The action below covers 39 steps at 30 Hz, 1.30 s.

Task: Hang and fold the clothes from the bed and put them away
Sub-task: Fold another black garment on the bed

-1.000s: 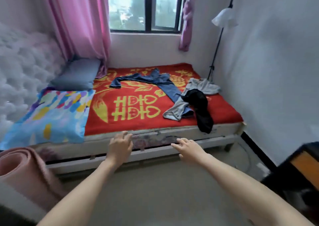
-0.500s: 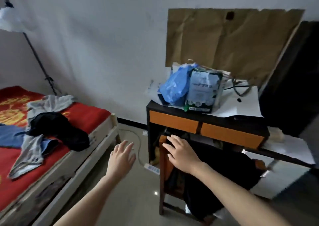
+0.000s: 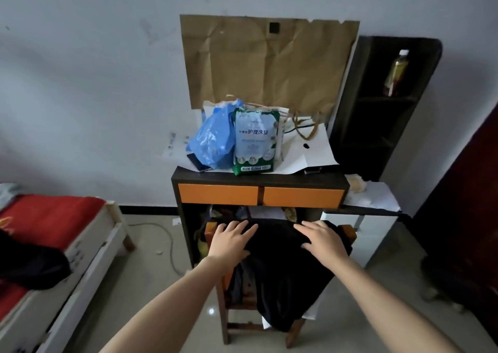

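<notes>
On the back of the wooden chair [image 3: 224, 323], the left hand [image 3: 231, 241] and right hand [image 3: 320, 241] have just settled flat, gripping nothing, upon a draped black garment [image 3: 283, 269]; left of the chair, the bed [image 3: 89, 255] carries dark clothing [image 3: 32, 269], seemingly unsorted.

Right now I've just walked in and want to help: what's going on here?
A person stands at a chair by the desk, left hand and right hand both resting flat on a black garment draped over the chair's back. Nothing is gripped. Another dark garment lies on the bed at left, not yet put away.
</notes>
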Tool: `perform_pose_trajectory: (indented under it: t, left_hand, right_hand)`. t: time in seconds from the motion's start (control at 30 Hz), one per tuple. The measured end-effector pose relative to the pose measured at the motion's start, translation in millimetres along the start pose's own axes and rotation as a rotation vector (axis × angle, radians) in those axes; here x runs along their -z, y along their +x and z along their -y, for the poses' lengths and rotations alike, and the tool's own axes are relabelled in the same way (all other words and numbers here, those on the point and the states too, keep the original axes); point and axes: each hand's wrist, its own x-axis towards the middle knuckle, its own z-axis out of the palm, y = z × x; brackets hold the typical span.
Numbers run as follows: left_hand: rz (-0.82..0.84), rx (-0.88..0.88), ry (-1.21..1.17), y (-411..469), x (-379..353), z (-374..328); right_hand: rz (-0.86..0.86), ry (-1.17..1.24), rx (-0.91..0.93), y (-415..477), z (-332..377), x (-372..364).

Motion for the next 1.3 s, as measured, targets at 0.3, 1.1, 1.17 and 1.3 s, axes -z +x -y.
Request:
perform_pose_trajectory:
  t: [0.3,1.1,1.17,1.3]
  left_hand:
    - [-0.157,-0.007,-0.056,15.4,19.1,8.2]
    - [-0.85,0.947,-0.199,-260.9,188.3,257.5]
    - [-0.862,1.011,-0.221,-318.4,175.0,278.3]
    - [-0.924,1.122,-0.497,-413.8,148.5,317.5]
  right_hand:
    - [0.099,0.065,0.031,29.9,-14.1,33.3]
    - [-0.273,0.673,0.942,158.3,370.8,177.7]
    - [-0.175,0.726,1.039,148.5,436.8,163.4]
    - [0.084,0.848,1.11,129.1,550.0,137.4]
